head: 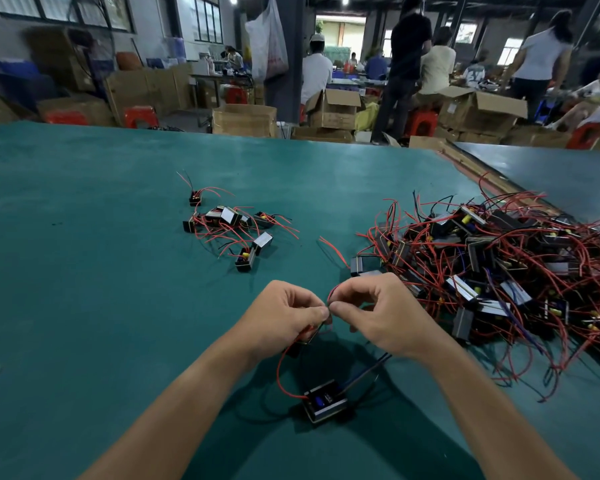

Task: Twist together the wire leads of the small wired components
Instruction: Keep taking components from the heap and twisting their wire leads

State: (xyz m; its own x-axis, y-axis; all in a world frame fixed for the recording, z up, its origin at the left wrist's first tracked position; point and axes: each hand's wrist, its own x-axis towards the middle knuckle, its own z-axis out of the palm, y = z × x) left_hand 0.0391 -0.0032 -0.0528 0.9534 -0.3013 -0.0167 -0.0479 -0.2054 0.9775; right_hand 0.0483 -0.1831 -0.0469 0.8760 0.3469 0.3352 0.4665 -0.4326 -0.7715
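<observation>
Left hand (pixel 284 317) and right hand (pixel 381 313) meet fingertip to fingertip at near centre, above the green mat (pixel 84 237). On both hands the fingers are curled in, with thumb and forefinger pinching the red leads (pixel 330 295) at the same spot. Only a short red loop shows above the pinch. The joint itself is hidden by the fingers, so I can't tell how many turns are in.

Key relation: the twist point sits right between the two pinches, equally near each hand. Its axis looks roughly left-right, fingertip to fingertip. My read is that the next roll needs the hands counter-rotating about that line.

The component (pixel 325 400) is below the hands, nearer the camera, between the forearms. Its long red wire (pixel 279 368) arcs up to the left hand, and its dark leads (pixel 364 372) run up under the right. A second dark body (pixel 293 348) is tucked under the left hand, mostly hidden.

The big tangled pile (pixel 499 268) is just to the right. A small group (pixel 229 226) lies far left, well apart.
</observation>
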